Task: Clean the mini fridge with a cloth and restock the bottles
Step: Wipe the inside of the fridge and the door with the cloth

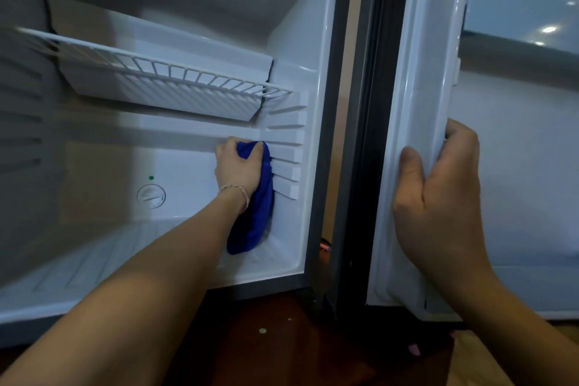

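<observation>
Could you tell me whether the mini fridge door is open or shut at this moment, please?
Open. The door is swung out to the right, its inner face showing, and the right hand grips its edge while the left hand wipes inside with the blue cloth.

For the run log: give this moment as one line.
left hand: wiping fridge right wall with cloth | right hand: holding door | bottles: none visible

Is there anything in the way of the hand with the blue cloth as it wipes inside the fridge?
Nothing visible does. The left hand presses the blue cloth straight against the ribbed right wall. The wire shelf sits above it, and no bottles show inside. The right hand grips the door's edge.
</observation>
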`<act>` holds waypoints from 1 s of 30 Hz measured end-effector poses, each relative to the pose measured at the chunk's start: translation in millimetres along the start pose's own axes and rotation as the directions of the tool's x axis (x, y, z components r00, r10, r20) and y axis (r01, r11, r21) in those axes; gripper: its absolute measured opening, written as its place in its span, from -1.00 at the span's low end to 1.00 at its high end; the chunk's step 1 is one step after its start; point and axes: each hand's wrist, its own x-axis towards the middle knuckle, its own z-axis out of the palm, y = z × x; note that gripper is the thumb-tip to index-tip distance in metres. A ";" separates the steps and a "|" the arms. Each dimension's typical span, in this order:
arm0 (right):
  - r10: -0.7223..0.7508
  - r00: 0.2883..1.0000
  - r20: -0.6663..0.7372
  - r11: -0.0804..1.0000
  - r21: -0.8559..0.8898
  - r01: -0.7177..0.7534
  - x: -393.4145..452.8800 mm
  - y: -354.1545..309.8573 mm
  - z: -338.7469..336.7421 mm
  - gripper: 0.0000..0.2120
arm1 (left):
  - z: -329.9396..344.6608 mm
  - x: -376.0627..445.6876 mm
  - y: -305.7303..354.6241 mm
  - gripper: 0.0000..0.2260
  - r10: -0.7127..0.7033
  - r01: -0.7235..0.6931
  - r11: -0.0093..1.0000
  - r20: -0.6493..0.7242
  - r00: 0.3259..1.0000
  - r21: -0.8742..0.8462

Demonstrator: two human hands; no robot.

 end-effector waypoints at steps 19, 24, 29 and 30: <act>0.027 1.000 0.006 1.000 -0.001 -0.027 -0.5 -6.2 -0.8 -0.64 | -18.6 -61.8 65.6 -0.67 0.134 -0.078 0.963 0.208 0.969 -0.259; 0.025 1.000 0.012 1.000 0.012 -0.025 -0.1 -6.1 -1.8 -0.63 | -22.7 -55.3 63.3 -0.73 0.141 -0.089 0.970 0.228 0.963 -0.225; 0.018 1.000 0.001 1.000 0.009 -0.018 0.1 -3.7 -1.9 -0.64 | -21.6 -43.6 59.4 -0.74 0.041 0.069 0.935 0.299 0.953 -0.349; 0.013 1.000 -0.001 1.000 0.008 -0.013 0.2 -3.2 -1.6 -0.65 | -20.4 -41.5 60.9 -0.76 0.006 0.111 0.924 0.305 0.952 -0.366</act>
